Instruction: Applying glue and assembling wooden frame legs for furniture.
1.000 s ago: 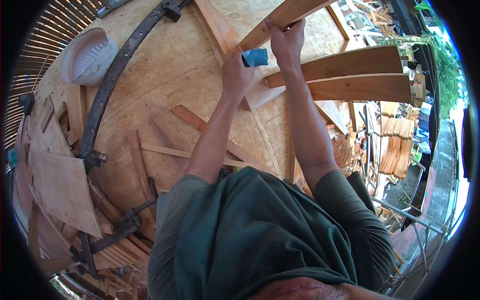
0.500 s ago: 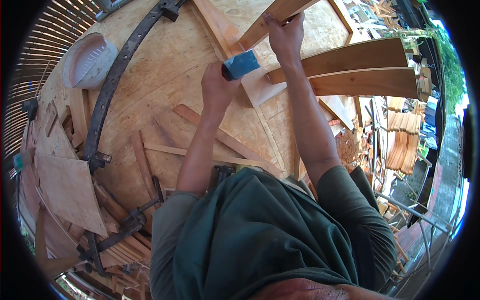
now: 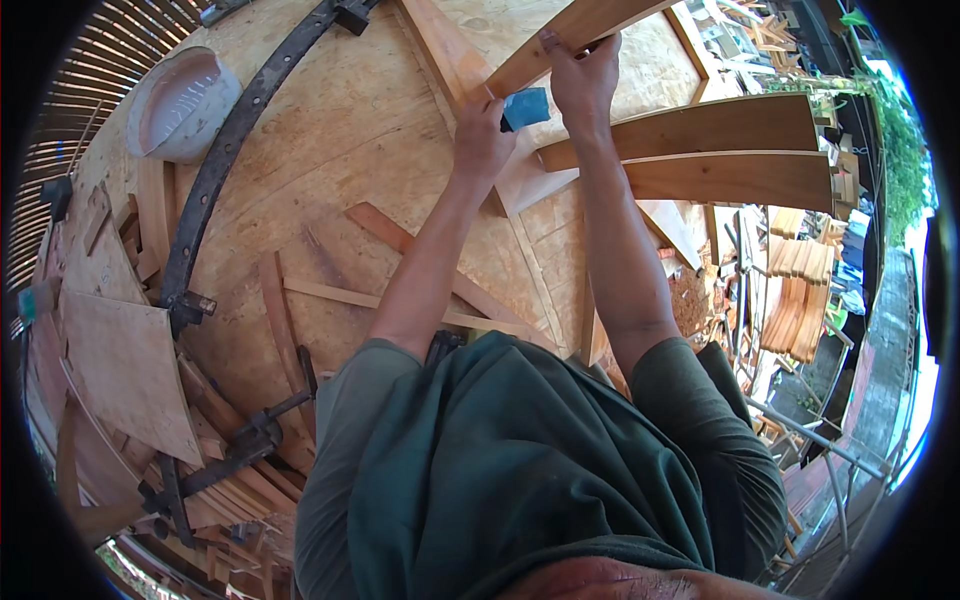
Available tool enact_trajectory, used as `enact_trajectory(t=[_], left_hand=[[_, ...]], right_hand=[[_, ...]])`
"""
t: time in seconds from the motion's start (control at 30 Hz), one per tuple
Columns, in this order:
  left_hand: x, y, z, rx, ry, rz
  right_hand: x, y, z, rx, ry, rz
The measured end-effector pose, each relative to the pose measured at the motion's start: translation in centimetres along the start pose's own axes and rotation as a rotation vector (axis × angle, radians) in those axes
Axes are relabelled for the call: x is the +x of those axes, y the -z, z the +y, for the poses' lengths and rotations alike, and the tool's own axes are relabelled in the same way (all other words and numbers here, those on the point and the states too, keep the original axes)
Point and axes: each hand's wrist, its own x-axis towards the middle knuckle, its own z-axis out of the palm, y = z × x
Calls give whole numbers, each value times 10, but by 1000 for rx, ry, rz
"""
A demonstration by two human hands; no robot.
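Note:
My left hand (image 3: 484, 145) is closed round a small blue block (image 3: 527, 107) with a dark side. The block juts out to the right, close to the lower end of a slanting wooden board (image 3: 530, 62). My right hand (image 3: 587, 82) grips that board's near edge, the thumb lying on its face. The board stands on a long, pale wooden plank (image 3: 450, 55) on the plywood worktop. Two more wooden boards, an upper one (image 3: 710, 128) and a lower one (image 3: 730, 178), stick out to the right of my right forearm.
A white bucket (image 3: 185, 105) stands at the far left beside a curved dark metal bar (image 3: 215, 170) with holes. Loose wood strips (image 3: 400, 235) lie before me on the plywood worktop (image 3: 330, 180). Clamps (image 3: 255, 440) are at lower left; stacked wooden pieces (image 3: 797, 290) are on the right.
My left hand has moved right and slightly away from me with the blue block, nearer the slanting board and my right hand. The right hand keeps its grip on the board.

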Motion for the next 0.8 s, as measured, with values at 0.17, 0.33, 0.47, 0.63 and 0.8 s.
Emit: enact_trajectory(t=[0.17, 0.33, 0.47, 0.63, 0.8], left_hand=[[10, -15, 14, 246, 31, -69], [5, -27, 14, 326, -50, 1], [5, -18, 7, 268, -13, 59], [7, -8, 6, 262, 14, 58], [3, 6, -4, 314, 12, 100]], right_hand=[[2, 1, 3, 18, 31, 1], [2, -1, 6, 39, 42, 6], [2, 0, 4, -16, 45, -4], [3, 0, 6, 8, 37, -9], [1, -1, 3, -43, 21, -18]])
